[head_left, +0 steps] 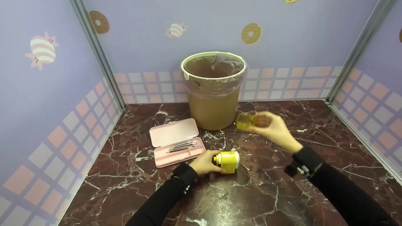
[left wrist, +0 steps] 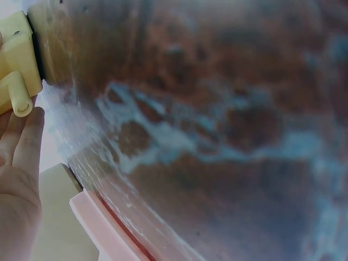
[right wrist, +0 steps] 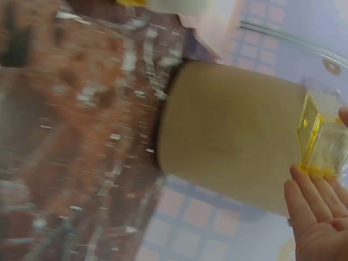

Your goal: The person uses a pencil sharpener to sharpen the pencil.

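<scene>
My left hand grips a yellow crank pencil sharpener low over the table, its white end facing right. In the left wrist view the sharpener's crank handle juts out beside the fingers. My right hand holds a see-through yellow shavings drawer between thumb and fingers, in front of the bin's lower right side. Seen from the right wrist, the drawer is tipped on its side, with the fingers under it and the thumb mostly out of frame.
A tan waste bin with a clear plastic liner stands against the back wall. Left of it lies an opened pink pencil case with several pencils inside. Patterned panels enclose the dark marbled table.
</scene>
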